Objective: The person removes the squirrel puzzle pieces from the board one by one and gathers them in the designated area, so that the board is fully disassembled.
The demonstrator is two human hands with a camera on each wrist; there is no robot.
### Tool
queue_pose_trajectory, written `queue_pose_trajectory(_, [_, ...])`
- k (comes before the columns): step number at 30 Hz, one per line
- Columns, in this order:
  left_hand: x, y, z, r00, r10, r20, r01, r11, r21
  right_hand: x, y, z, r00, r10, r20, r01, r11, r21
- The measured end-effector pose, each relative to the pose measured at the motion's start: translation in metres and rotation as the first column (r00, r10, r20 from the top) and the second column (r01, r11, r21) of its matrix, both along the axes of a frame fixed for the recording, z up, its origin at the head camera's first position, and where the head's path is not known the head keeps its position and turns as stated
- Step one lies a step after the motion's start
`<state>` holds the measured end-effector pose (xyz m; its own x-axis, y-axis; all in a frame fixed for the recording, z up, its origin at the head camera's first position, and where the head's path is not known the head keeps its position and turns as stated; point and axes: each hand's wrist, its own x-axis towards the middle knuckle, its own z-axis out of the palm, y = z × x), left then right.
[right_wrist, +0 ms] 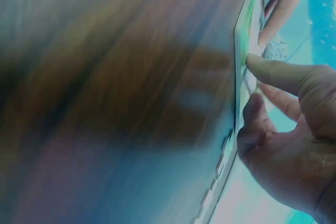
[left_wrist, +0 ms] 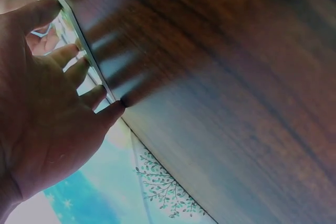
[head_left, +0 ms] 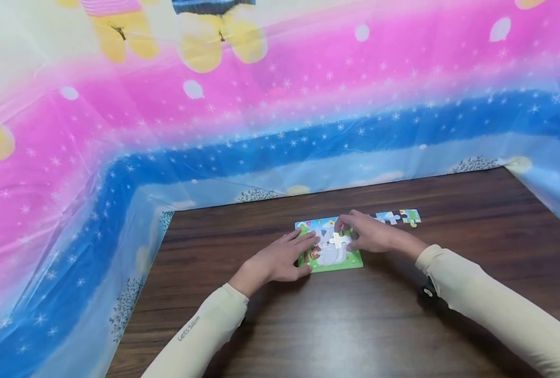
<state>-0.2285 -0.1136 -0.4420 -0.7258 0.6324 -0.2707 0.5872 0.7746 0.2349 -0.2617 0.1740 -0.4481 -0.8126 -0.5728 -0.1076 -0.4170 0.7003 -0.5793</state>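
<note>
A jigsaw puzzle [head_left: 328, 259] with a grey cartoon animal on green grass lies on the table. A bright white, piece-shaped patch [head_left: 338, 240] shows near its middle. My left hand [head_left: 284, 257] rests on the puzzle's left side, fingers spread and fairly straight; in the left wrist view they lie along its edge. My right hand [head_left: 368, 232] is over the right side, thumb and fingers curled down around a puzzle piece beside the white patch. That piece is mostly hidden by the fingers. In the right wrist view the thumb and fingertips meet the puzzle's surface.
Loose puzzle pieces [head_left: 410, 216] lie in a row beyond the right hand, partly covered by it. The dark wooden table [head_left: 308, 320] ends at the back against a pink and blue patterned cloth [head_left: 280, 131].
</note>
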Motion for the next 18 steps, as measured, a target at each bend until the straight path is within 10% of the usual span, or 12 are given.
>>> queue_pose_trajectory(10, [0.000, -0.004, -0.002, 1.000, 0.012, -0.002, -0.012, 1.000, 0.004, -0.001, 0.001, 0.001, 0.976, 0.104, -0.191, -0.085, 0.990, 0.109])
queue_pose_trajectory(18, [0.001, -0.002, -0.003, 1.000, 0.001, 0.017, -0.001, 1.000, 0.022, 0.004, 0.011, 0.002, 0.985, 0.107, -0.134, -0.098, 0.993, 0.072])
